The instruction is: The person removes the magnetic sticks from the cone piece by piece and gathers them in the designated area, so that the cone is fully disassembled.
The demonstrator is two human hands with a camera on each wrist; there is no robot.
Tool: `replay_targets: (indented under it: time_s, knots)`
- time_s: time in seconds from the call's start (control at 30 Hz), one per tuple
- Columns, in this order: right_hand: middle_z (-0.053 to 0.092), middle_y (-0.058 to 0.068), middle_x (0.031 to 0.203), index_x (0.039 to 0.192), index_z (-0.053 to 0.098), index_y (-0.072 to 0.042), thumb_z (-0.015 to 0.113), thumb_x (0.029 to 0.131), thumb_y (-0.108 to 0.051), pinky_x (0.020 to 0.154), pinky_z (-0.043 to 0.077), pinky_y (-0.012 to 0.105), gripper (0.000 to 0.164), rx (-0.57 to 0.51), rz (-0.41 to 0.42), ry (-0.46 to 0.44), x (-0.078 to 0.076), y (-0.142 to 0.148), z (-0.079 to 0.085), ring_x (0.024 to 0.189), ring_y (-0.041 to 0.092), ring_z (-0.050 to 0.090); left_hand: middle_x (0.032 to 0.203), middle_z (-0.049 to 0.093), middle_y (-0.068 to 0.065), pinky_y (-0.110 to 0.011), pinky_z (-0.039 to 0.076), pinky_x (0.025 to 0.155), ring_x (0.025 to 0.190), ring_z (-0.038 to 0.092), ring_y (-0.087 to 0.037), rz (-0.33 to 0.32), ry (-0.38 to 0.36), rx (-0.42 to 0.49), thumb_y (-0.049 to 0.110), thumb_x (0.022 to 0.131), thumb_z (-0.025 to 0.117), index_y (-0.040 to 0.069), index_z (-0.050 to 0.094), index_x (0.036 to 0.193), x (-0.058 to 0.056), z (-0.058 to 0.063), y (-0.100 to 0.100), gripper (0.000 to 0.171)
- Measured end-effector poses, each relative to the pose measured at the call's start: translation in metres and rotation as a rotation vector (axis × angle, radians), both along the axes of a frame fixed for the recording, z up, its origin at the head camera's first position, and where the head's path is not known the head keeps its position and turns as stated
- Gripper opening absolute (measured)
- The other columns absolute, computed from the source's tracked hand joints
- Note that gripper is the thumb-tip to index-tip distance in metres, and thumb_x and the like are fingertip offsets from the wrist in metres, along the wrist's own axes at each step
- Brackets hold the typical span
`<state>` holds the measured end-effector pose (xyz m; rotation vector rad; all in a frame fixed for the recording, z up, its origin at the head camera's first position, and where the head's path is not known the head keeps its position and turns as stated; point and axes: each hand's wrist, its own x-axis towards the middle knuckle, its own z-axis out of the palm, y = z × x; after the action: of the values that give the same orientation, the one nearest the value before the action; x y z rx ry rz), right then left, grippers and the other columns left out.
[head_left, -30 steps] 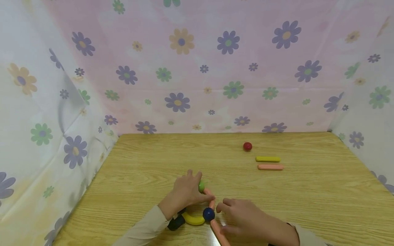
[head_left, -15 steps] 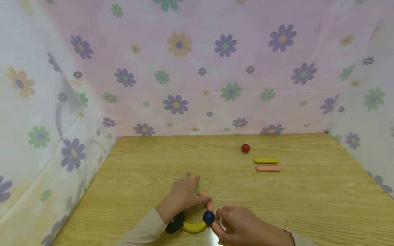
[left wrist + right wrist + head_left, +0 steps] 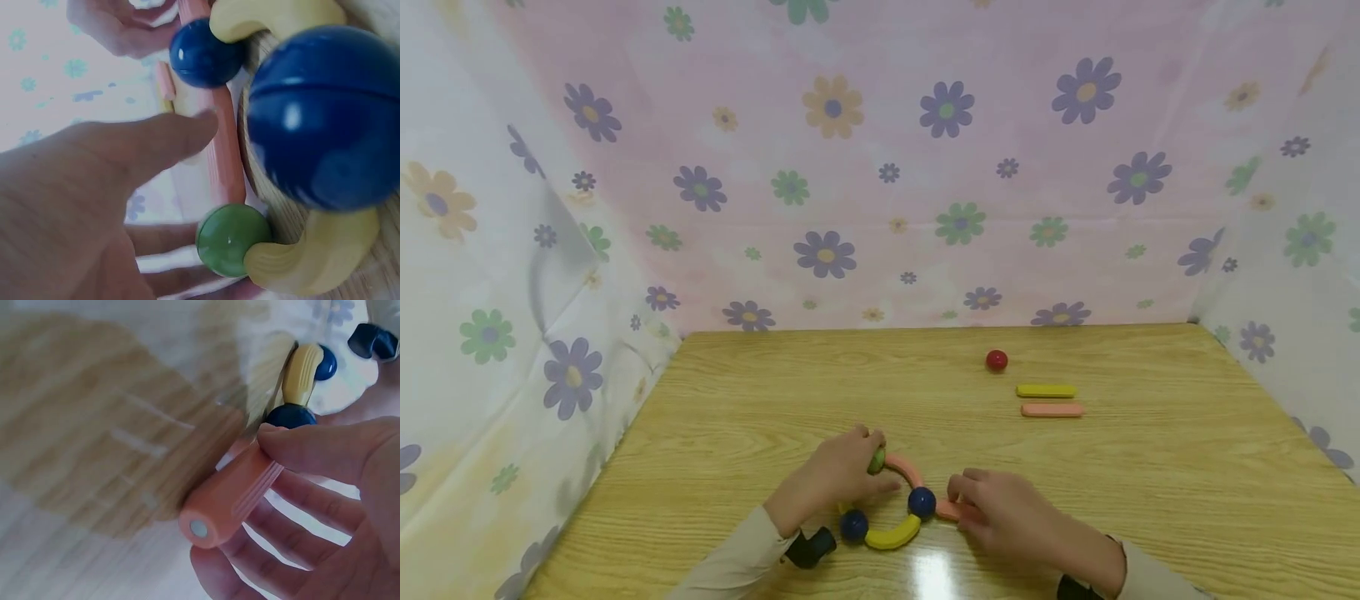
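A ring of magnetic building pieces lies near the table's front. It joins a green ball (image 3: pixel 876 461), a salmon curved stick (image 3: pixel 905 468), two dark blue balls (image 3: pixel 922 502) and two yellow curved sticks (image 3: pixel 892 534). My left hand (image 3: pixel 835 475) has its fingers round the green ball; in the left wrist view its thumb (image 3: pixel 181 134) overlaps the salmon curved stick. With thumb and fingers, my right hand (image 3: pixel 1011 508) pinches a salmon stick (image 3: pixel 228 494), whose inner end meets the right blue ball. The stick's outer end shows a round metal disc in the right wrist view.
Farther back on the wooden table (image 3: pixel 760 375) lie a red ball (image 3: pixel 997 361), a yellow stick (image 3: pixel 1046 391) and a second salmon stick (image 3: pixel 1052 410). Flowered cloth (image 3: pixel 850 167) stands behind the table and along both sides. A black wrist camera (image 3: pixel 811 548) sits under the left wrist.
The ring has turned, its right blue ball moving up and right. The pinched salmon stick has swung from pointing toward me to pointing right, with my right hand slightly higher. The left hand barely shifts.
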<state>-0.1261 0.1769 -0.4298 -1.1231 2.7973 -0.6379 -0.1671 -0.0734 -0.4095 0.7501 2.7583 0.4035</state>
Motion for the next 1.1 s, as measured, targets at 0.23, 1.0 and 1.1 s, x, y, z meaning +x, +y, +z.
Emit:
replay_targets:
  time_s: [0.23, 1.0, 1.1]
  knots:
    - [0.051, -0.009, 0.077, 0.089, 0.062, -0.018, 0.073, 0.081, -0.007, 0.053, 0.041, 0.021, 0.017, -0.007, -0.016, 0.166, -0.014, 0.01, -0.004, 0.065, 0.003, 0.046, 0.147, 0.036, -0.007, -0.049, 0.034, 0.102, 0.133, 0.034, -0.026, -0.263, -0.021, 0.082, 0.045, 0.082, 0.071, 0.023, 0.046, 0.139, 0.003, -0.001, 0.0, 0.066]
    - [0.05, -0.011, 0.076, 0.083, 0.061, -0.022, 0.07, 0.08, -0.001, 0.053, 0.037, 0.022, 0.024, -0.011, -0.069, 0.202, -0.024, 0.016, -0.004, 0.064, 0.005, 0.045, 0.137, 0.046, 0.003, -0.05, 0.037, 0.098, 0.123, 0.043, -0.019, -0.357, 0.172, 0.032, 0.059, 0.083, 0.061, 0.035, 0.044, 0.14, 0.012, -0.009, 0.012, 0.064]
    - [0.051, -0.011, 0.076, 0.083, 0.061, -0.022, 0.069, 0.078, 0.001, 0.053, 0.038, 0.022, 0.025, 0.013, -0.072, 0.18, -0.025, 0.016, -0.002, 0.062, 0.004, 0.044, 0.138, 0.046, 0.002, -0.051, 0.037, 0.097, 0.124, 0.042, -0.019, -0.347, 0.165, 0.031, 0.059, 0.083, 0.061, 0.036, 0.044, 0.14, 0.011, -0.009, 0.012, 0.064]
